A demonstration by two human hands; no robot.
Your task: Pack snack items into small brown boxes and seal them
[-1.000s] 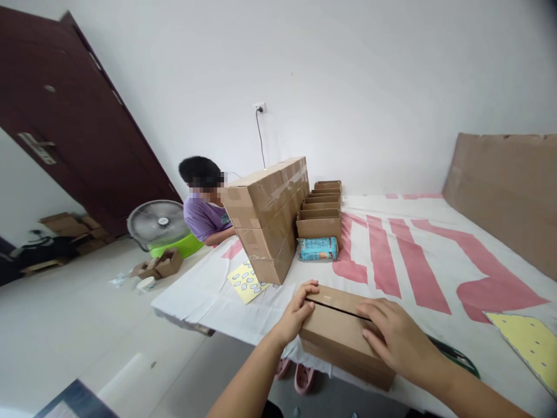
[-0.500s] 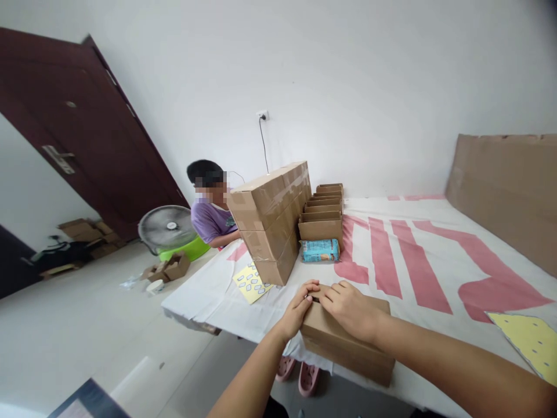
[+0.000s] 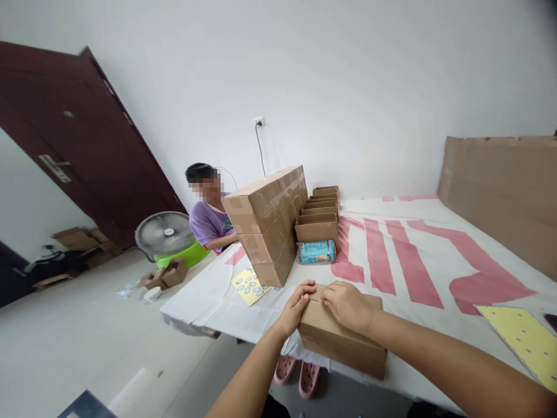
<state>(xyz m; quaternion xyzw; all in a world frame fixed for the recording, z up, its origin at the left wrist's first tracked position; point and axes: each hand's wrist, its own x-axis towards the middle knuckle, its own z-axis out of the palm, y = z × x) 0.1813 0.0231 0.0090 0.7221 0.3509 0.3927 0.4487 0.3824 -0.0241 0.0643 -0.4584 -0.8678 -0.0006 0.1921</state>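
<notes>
And the dark gap is gone! Where the seam shows, the flaps [image 3: 322, 313] are now shut on the box [image 3: 343, 353] at the bench's [image 3: 204, 307] near edge; closing looks nearly done. Its end is gripped by the left hand's [image 3: 295, 310] fingers; the right hand [image 3: 348, 306] has been slid alongside, fingers bent, hold unclear.

No text is legible: the fine print on the light-blue, roughly rectangular glossy packet [image 3: 317, 252], beyond the left hand [image 3: 296, 306] and right hand [image 3: 348, 306], is too small to resolve, and the large flat red strokes [image 3: 409, 261] on the white fabric tablecloth [image 3: 204, 302], rightward beyond the grip, are undecipherable.
</notes>
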